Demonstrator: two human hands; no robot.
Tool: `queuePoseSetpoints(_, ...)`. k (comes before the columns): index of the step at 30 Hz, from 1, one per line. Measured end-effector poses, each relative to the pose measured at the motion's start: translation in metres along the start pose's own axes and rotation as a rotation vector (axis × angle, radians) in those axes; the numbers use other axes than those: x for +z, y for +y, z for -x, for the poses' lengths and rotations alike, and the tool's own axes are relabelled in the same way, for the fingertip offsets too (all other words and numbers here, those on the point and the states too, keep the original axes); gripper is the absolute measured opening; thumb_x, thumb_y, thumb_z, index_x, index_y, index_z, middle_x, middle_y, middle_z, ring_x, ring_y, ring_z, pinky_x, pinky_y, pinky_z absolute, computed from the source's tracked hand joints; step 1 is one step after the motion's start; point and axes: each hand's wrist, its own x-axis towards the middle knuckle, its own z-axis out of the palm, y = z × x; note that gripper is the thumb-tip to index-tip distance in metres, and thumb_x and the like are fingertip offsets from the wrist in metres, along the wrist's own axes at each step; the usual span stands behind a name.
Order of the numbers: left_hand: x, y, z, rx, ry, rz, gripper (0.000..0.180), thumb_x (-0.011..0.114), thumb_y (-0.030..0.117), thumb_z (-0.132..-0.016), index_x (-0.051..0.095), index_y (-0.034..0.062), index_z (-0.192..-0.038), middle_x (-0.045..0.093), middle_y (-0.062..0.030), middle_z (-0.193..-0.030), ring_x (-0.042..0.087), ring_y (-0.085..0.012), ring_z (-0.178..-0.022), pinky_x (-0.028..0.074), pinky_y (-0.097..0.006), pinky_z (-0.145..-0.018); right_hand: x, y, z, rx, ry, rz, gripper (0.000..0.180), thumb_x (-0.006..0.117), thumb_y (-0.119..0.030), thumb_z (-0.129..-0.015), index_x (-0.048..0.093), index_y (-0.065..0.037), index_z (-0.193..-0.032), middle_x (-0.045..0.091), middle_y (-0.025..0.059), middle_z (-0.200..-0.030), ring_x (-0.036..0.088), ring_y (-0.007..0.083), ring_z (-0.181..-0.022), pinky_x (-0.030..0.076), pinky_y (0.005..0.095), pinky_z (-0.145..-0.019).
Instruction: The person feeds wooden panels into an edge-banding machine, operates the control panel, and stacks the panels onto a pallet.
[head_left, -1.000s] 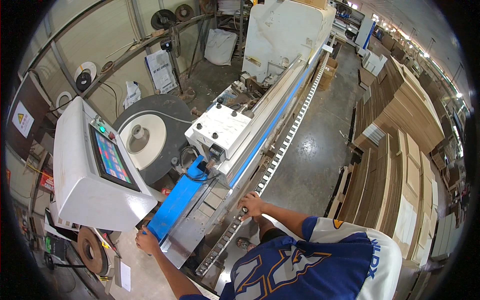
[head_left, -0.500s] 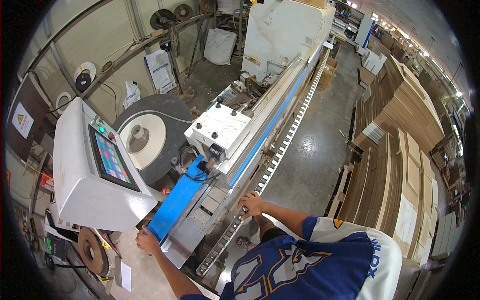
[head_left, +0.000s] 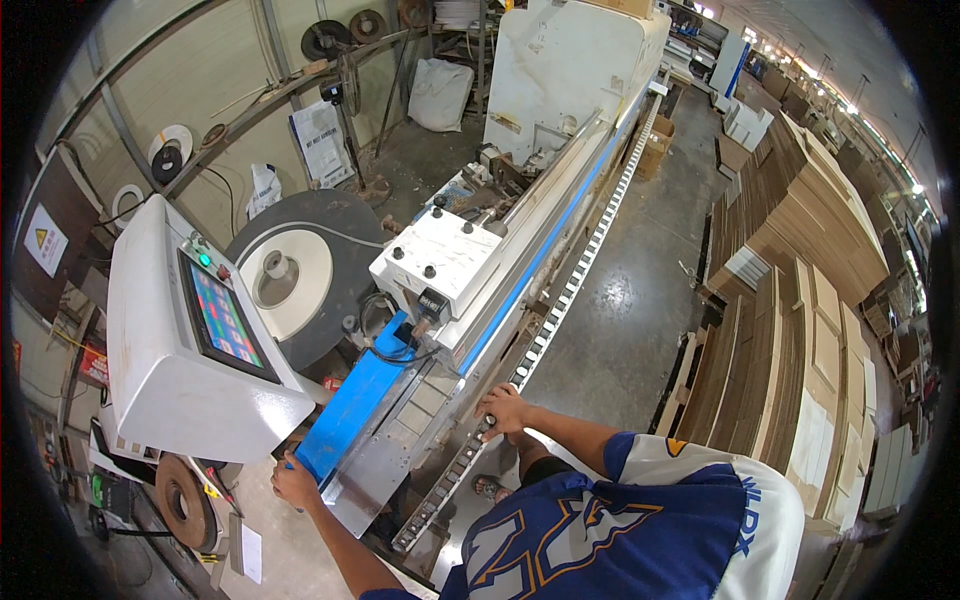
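A long edge-banding machine (head_left: 450, 255) runs from near my left side to the far end of the view. My left hand (head_left: 295, 482) lies against the near end of its blue guide plate (head_left: 350, 405), fingers extended and not wrapped round it. On the machine's right side, my right hand (head_left: 503, 409) grips the roller rail (head_left: 545, 335), thumb on the near side and fingers bent over the top. Between my hands, pale square pads (head_left: 425, 400) line the feed track. No workpiece shows in either hand.
At left stands a white control console (head_left: 200, 370) with a lit touchscreen (head_left: 222, 310). Behind it lies a large reel of dark edge tape (head_left: 345, 240). Tall stacks of brown boards (head_left: 800, 200) line the right side. A brown roll (head_left: 186, 503) stands below the console.
The pale pads on the feed track have shifted, and a dark gap among them no longer shows. Both hands stay in place.
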Motion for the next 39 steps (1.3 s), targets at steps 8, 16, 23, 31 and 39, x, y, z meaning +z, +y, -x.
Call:
queuePoseSetpoints(8,-0.002,-0.001,0.000,-0.007,0.002,0.009,0.060,0.040,0.055,-0.107,0.075,0.0065,-0.117,0.072,-0.0123,-0.119,0.061,-0.0329,-0.120,0.041,-0.051,-0.109,-0.003,-0.004,-0.001,0.010,-0.012,0.011,0.078,0.074,-0.080,-0.069,0.072,-0.025,-0.124,0.064,0.0002,-0.133,0.044,0.0293,-0.138,0.019,0.0545,-0.120)
queuePoseSetpoints(16,-0.005,0.005,0.001,0.006,-0.014,0.009,0.060,0.040,0.054,-0.107,0.075,0.0062,-0.116,0.072,-0.0130,-0.118,0.061,-0.0341,-0.119,0.040,-0.051,-0.110,-0.008,-0.005,0.001,0.023,-0.029,0.010,0.077,0.075,-0.078,-0.070,0.072,-0.025,-0.125,0.063,-0.0003,-0.134,0.043,0.0296,-0.139,0.019,0.0543,-0.120)
queuePoseSetpoints(23,-0.003,-0.003,0.003,0.003,0.016,0.031,0.055,0.043,0.052,-0.106,0.076,0.0094,-0.117,0.073,-0.0140,-0.118,0.061,-0.0348,-0.118,0.042,-0.052,-0.108,-0.004,-0.005,-0.003,-0.002,-0.023,-0.016,0.075,0.077,-0.076,-0.069,0.073,-0.025,-0.124,0.064,-0.0006,-0.133,0.045,0.0296,-0.138,0.020,0.0544,-0.119)
queuePoseSetpoints(31,0.003,-0.002,-0.005,-0.034,0.066,0.116,0.048,0.054,0.048,-0.101,0.079,0.0085,-0.110,0.074,-0.0146,-0.121,0.060,-0.0335,-0.123,0.038,-0.051,-0.111,-0.002,-0.006,-0.002,0.021,-0.016,0.037,0.076,0.075,-0.078,-0.068,0.074,-0.027,-0.124,0.065,0.0004,-0.134,0.047,0.0313,-0.136,0.019,0.0544,-0.119)
queuePoseSetpoints(39,-0.004,-0.001,-0.001,-0.046,0.088,0.114,0.046,0.054,0.046,-0.099,0.078,0.0078,-0.107,0.074,-0.0123,-0.120,0.060,-0.0318,-0.122,0.035,-0.050,-0.114,0.006,0.005,-0.006,0.012,-0.012,0.074,0.079,0.073,-0.083,-0.067,0.074,-0.031,-0.126,0.065,0.0022,-0.133,0.046,0.0305,-0.136,0.018,0.0538,-0.119)
